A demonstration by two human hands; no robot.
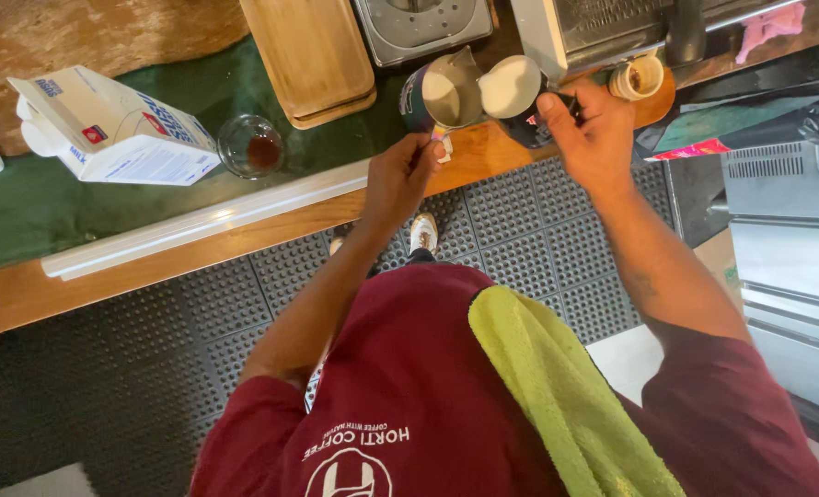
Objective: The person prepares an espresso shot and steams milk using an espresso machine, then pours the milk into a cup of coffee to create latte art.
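Left hand (398, 179) grips a steel jug (446, 92) by its handle; right hand (589, 129) grasps a dark cup (515, 97) of milky foam.

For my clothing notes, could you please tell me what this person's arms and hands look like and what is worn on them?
Both arms are bare from short maroon sleeves down. The left hand and right hand wear no gloves, and no rings or watch show. A faint dark mark sits on the right forearm.
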